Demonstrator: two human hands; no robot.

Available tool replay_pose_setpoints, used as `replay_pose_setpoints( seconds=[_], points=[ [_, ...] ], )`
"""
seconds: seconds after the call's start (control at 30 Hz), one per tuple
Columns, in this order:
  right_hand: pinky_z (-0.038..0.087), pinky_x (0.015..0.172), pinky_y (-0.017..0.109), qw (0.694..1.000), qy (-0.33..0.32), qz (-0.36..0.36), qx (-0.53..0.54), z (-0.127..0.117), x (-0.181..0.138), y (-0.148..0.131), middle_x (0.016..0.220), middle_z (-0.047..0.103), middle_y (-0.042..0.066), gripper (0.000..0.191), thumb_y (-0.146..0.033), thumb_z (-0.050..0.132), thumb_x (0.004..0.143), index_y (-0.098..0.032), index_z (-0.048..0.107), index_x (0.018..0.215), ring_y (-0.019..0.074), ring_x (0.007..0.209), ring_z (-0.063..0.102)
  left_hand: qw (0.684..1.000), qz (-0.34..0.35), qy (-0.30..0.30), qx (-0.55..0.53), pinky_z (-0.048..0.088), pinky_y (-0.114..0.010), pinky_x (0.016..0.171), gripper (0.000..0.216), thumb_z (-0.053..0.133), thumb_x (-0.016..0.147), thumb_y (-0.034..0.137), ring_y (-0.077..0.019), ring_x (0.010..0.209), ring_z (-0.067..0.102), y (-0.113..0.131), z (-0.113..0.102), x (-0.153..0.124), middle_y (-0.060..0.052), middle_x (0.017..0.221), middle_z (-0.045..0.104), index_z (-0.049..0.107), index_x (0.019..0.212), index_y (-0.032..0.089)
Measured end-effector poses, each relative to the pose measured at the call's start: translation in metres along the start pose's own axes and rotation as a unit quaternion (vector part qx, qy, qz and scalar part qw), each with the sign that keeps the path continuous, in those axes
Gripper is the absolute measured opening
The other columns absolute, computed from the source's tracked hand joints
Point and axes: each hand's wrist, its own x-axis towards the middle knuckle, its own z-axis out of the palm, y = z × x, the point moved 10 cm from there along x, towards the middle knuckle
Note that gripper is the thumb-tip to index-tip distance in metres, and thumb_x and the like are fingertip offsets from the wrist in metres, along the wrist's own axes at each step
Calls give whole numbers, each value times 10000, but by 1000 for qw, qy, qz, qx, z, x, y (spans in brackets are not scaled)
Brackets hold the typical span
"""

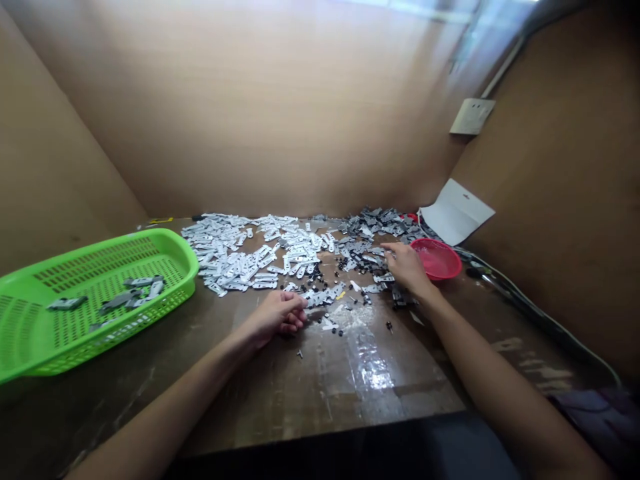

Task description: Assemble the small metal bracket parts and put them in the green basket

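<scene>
My left hand rests on the dark wooden table with its fingers curled in; what they hold, if anything, is hidden. Small black screws lie just right of it. My right hand reaches forward into a pile of grey metal parts, fingers bent down onto them, next to a red bowl. A wide spread of small silver metal plates covers the table's far middle.
A green plastic basket with several grey parts in it stands at the left. Brown board walls enclose the table. A white card leans at the back right, a wall socket above it, and a cable runs along the right.
</scene>
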Motion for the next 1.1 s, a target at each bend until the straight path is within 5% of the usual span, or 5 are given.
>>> replay_pose_setpoints(
  seconds=[0.1, 0.27, 0.67, 1.1],
  points=[
    [400, 885, 329, 999, -45, 11, -5, 16, 3, 20, 1068, 640, 125, 305, -236, 469, 834, -140, 626, 1077, 242, 995, 577, 1000, 4, -4, 5, 406, -153, 444, 260, 637, 697, 359, -59, 469, 523, 1, 2, 0, -28, 646, 618, 563, 772, 121],
    [394, 894, 315, 996, -86, -22, 8, 40, 1, 8, 1079, 639, 118, 288, -260, 505, 823, -163, 631, 1063, 231, 1021, 570, 1000, 12, -4, 1, 396, -148, 438, 263, 637, 694, 362, -58, 470, 516, 4, 3, -2, -23, 636, 608, 562, 764, 121],
    [400, 886, 343, 973, -111, -182, 91, 34, -17, -59, 1019, 638, 47, 189, -191, 571, 787, -242, 687, 927, 196, 966, 556, 1000, 9, -4, 3, 403, -151, 447, 278, 648, 688, 377, -57, 474, 521, 1, 1, 0, -28, 650, 615, 562, 764, 123],
    [396, 830, 341, 967, -83, -236, 56, 30, -26, -81, 926, 639, 70, 172, -270, 536, 837, -225, 696, 879, 211, 914, 513, 1000, 9, 4, 2, 414, -156, 447, 259, 653, 682, 357, -60, 464, 529, 2, 0, -1, -36, 646, 622, 566, 750, 123]
  ],
)
